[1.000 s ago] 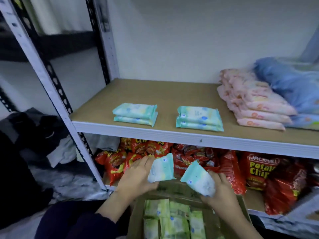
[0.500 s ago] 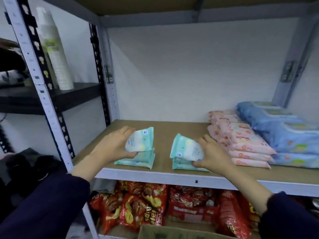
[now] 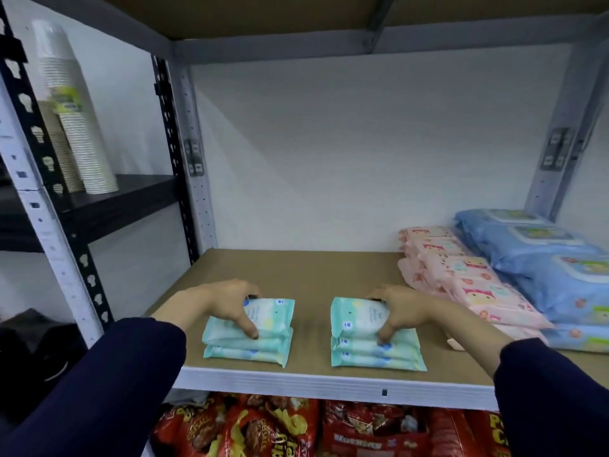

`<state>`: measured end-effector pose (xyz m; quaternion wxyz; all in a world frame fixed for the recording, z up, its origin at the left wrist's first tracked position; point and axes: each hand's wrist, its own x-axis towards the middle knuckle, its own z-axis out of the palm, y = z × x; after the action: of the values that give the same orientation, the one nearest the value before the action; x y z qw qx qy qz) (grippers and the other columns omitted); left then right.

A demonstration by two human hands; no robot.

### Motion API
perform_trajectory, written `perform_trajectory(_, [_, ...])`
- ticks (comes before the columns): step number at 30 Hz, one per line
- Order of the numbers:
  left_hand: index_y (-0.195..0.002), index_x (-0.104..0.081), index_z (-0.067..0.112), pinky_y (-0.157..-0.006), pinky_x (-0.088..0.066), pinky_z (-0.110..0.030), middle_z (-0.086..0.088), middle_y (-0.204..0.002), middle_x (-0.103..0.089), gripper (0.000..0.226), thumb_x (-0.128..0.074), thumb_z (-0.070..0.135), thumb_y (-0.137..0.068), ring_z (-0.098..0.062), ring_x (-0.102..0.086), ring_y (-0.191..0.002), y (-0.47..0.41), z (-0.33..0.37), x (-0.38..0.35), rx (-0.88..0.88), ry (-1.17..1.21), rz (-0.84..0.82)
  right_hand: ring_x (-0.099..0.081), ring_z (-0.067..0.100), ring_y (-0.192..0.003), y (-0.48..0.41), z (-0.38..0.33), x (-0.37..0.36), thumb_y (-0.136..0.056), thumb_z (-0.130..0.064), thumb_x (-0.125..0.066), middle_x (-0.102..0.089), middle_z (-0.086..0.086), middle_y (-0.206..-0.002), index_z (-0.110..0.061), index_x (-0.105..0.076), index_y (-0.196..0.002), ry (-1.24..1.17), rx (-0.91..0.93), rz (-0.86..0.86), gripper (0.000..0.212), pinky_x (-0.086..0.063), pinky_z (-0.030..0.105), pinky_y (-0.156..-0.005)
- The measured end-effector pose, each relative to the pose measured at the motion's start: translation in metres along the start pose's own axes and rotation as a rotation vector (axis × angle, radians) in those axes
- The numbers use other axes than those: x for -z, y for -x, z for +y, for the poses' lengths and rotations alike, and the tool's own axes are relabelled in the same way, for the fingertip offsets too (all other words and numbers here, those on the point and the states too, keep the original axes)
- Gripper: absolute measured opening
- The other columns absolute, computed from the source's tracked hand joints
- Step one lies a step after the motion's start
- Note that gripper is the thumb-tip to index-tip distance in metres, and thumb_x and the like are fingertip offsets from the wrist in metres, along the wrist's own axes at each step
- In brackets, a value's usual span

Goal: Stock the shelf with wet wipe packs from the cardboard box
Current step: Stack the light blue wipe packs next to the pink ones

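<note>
**Two stacks, three packs high**

Our left hand point(image 3: 227, 305) grips the top mint-green soft plastic wet wipe pack point(image 3: 273, 311) of the stack beneath it. Our right hand point(image 3: 400, 311) clasps the top pack point(image 3: 354, 316) of its own stack. Both sit at the front of the brown fibreboard shelf point(image 3: 313, 275). Letting go remains (the cardboard box is out of view, so we cannot tell how many are left).

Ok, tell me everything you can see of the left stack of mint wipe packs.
The left stack is three mint-green packs of soft-looking plastic with crimped ends, piled flat near the front edge of the brown shelf board. Its top pack shows a pale label with small blue marks. The left hand grips that top pack, thumb on its front side. The stack stands apart from the right stack.
</note>
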<state>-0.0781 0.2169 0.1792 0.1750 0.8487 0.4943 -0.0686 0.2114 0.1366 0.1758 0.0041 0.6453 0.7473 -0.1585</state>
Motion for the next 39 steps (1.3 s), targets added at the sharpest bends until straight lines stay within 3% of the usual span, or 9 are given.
perform_trajectory(5, [-0.117, -0.058, 0.02, -0.082, -0.045, -0.021, 0.01, -0.099, -0.059, 0.048, -0.077, 0.028, -0.073, -0.009, -0.055, -0.091, -0.009, -0.004, 0.004, 0.008, 0.095, -0.097, -0.056, 0.021, -0.104, -0.008, 0.003, 0.002, -0.063, -0.026, -0.081, -0.059, 0.001, -0.112, -0.012, -0.056, -0.118, -0.013, -0.01, -0.107, 0.062, -0.046, 0.032, -0.089])
perform_trajectory(11, [-0.109, -0.055, 0.032, -0.085, -0.043, -0.02, 0.011, -0.105, -0.059, 0.043, -0.078, 0.027, -0.073, -0.01, -0.055, -0.098, -0.014, -0.013, 0.005, -0.003, 0.129, -0.167, -0.055, 0.019, -0.108, -0.012, 0.007, -0.001, -0.068, -0.026, -0.08, -0.058, -0.001, -0.115, -0.014, -0.053, -0.121, -0.011, 0.009, -0.137, 0.06, -0.046, 0.034, -0.094])
perform_trajectory(14, [-0.106, -0.054, 0.035, -0.088, -0.044, -0.021, 0.011, -0.106, -0.059, 0.042, -0.078, 0.027, -0.073, -0.011, -0.056, -0.102, -0.015, -0.014, 0.005, -0.009, 0.149, -0.188, -0.055, 0.018, -0.107, -0.01, 0.008, -0.001, -0.057, -0.035, -0.079, -0.057, -0.003, -0.113, -0.017, -0.053, -0.121, -0.017, 0.013, -0.157, 0.071, -0.047, 0.033, -0.094])
perform_trajectory(19, [-0.114, -0.051, 0.031, -0.086, -0.044, -0.018, 0.014, -0.104, -0.056, 0.048, -0.077, 0.025, -0.075, -0.008, -0.054, -0.098, -0.016, -0.01, 0.006, 0.007, 0.143, -0.223, -0.054, 0.017, -0.11, -0.01, 0.009, 0.0, -0.051, -0.041, -0.07, -0.057, -0.002, -0.119, -0.019, -0.052, -0.123, -0.041, 0.032, -0.151, 0.077, -0.045, 0.034, -0.097])
perform_trajectory(27, [-0.112, -0.049, 0.03, -0.087, -0.045, -0.02, 0.015, -0.1, -0.055, 0.045, -0.075, 0.025, -0.076, -0.008, -0.054, -0.097, -0.018, -0.005, 0.01, 0.034, 0.102, -0.269, -0.052, 0.016, -0.112, -0.009, 0.011, -0.001, -0.072, -0.027, -0.077, -0.055, -0.002, -0.123, -0.019, -0.049, -0.127, -0.051, 0.037, -0.142, 0.062, -0.043, 0.031, -0.098])
perform_trajectory(39, [-0.12, -0.046, 0.031, -0.078, -0.039, -0.009, 0.018, -0.104, -0.051, 0.051, -0.073, 0.025, -0.078, -0.006, -0.05, -0.101, -0.018, -0.004, 0.012, 0.049, 0.106, -0.28, -0.05, 0.012, -0.113, -0.011, 0.015, 0.0, -0.067, -0.038, -0.077, -0.053, -0.009, -0.123, -0.027, -0.047, -0.128, -0.085, 0.054, -0.172, 0.068, -0.041, 0.027, -0.1])
